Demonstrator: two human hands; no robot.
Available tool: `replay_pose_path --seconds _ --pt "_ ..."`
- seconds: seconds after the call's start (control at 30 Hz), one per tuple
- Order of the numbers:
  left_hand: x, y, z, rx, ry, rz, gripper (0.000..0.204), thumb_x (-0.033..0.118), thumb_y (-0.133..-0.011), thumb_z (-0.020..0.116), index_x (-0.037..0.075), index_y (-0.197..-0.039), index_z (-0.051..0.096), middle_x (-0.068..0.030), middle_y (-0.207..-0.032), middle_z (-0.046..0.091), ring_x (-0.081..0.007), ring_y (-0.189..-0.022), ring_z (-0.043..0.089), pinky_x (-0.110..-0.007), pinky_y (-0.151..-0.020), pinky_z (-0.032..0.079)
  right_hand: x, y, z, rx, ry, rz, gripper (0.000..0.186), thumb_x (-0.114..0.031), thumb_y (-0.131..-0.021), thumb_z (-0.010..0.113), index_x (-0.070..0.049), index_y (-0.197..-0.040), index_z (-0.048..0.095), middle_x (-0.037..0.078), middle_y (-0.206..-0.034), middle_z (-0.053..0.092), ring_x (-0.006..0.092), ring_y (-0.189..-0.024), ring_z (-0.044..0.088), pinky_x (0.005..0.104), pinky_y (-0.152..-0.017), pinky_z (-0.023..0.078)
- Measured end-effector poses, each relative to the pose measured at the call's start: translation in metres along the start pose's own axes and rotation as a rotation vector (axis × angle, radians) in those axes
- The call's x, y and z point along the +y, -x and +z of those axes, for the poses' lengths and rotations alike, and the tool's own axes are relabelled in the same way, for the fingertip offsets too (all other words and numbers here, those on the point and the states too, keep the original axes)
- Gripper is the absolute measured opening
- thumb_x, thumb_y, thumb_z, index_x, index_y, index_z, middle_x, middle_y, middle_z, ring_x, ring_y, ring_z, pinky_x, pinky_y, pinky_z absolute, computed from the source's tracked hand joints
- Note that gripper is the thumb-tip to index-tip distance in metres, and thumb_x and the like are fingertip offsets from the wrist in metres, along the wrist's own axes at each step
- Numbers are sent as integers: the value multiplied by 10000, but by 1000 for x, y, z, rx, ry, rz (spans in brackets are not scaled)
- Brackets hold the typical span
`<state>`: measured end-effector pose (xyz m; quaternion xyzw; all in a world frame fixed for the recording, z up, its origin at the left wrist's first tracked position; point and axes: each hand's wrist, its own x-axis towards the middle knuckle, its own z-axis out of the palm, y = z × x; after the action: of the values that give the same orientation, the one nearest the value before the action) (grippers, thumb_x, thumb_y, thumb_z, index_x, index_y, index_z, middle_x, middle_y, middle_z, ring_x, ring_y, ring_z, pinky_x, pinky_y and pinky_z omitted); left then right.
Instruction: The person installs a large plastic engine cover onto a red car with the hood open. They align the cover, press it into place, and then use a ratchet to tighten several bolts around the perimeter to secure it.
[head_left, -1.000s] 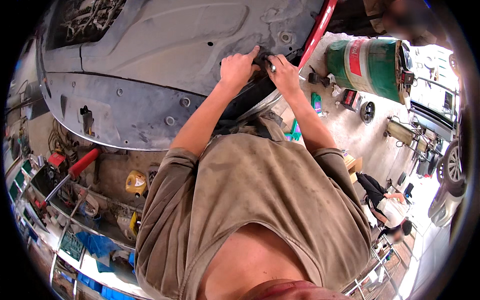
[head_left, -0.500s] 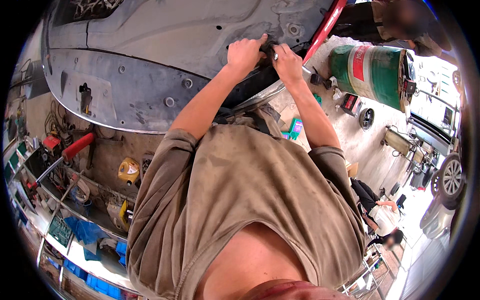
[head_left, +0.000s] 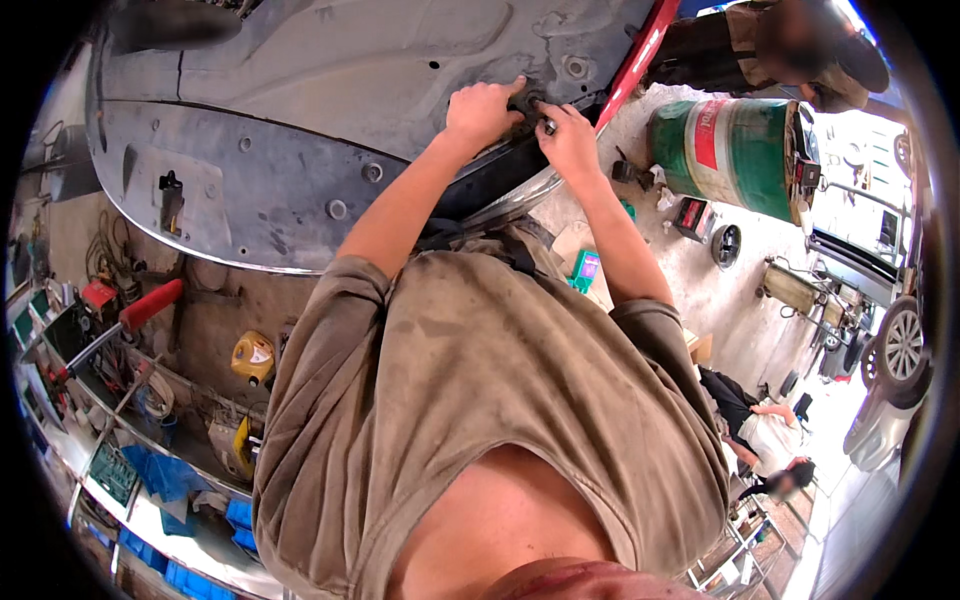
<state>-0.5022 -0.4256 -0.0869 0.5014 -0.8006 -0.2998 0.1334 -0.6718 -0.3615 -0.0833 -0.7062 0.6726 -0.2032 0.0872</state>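
Large dark grey underbody panel (head_left: 300, 150) spans the top of the view, with round fasteners and a small hole. At its right part my left hand (head_left: 482, 112) is pressed against it, one digit stretched upward and the others curled by a dark opening (head_left: 530, 101); what they grip is hidden. My right hand (head_left: 568, 140) is just right of it, closed around a small dark cylindrical piece (head_left: 549, 127) with a shiny end. Its index fingertip reaches the edge of the dark opening.
A red bar (head_left: 640, 62) slants beside the panel. Right of it lie a green drum (head_left: 725, 150), a battery-like box (head_left: 693, 218) and a wheel rim (head_left: 727, 246). A person (head_left: 800, 50) is at top right, another person (head_left: 775, 435) lower right. Shelving with blue bins (head_left: 195, 580) stands lower left.
My right hand has shifted slightly down and left, its index finger now stretched toward the opening. My left hand stays on the panel. The whole view has shifted a little.
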Motion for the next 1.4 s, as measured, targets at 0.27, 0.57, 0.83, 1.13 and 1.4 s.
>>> replay_pose_path --seconds 0.27,0.57,0.83,1.13,1.4 --pt "-11 7 -17 -282 1978 -485 395 304 -990 444 23 -1255 528 3 -720 451 -141 -656 438 -298 -590 382 -43 5 -47 193 -432 71 266 -86 -757 728 -91 -1022 706 100 -794 644 214 -689 625 305 -653 507" --pt "25 36 -16 -121 2299 -497 384 149 -954 330 17 -1307 403 -134 -1045 560 -294 -988 559 -443 -925 469 -73 4 -55 -3 -361 -36 235 -115 -767 749 -68 -994 708 88 -865 658 236 -757 641 314 -697 513" --pt "29 40 -6 -143 2055 -470 397 254 -1027 296 20 -1288 483 -130 -1146 585 -266 -1122 545 -424 -992 439 -79 5 -48 -1 -244 -10 243 -213 -754 736 -119 -977 713 70 -924 657 279 -815 641 361 -725 522" --pt "25 46 6 -56 1962 -542 428 329 -1038 315 17 -1162 580 -91 -1093 622 -228 -1060 565 -377 -962 437 -84 10 -38 -101 -137 88 244 -245 -751 693 -148 -975 700 88 -973 623 323 -882 641 433 -751 535" --pt "13 64 20 -150 1996 -701 395 317 -1029 299 47 -1107 576 -78 -1077 629 -223 -1033 589 -382 -944 461 -83 17 -39 -395 -98 -9 246 -176 -743 671 -147 -985 703 113 -1039 602 309 -882 652 425 -767 530"
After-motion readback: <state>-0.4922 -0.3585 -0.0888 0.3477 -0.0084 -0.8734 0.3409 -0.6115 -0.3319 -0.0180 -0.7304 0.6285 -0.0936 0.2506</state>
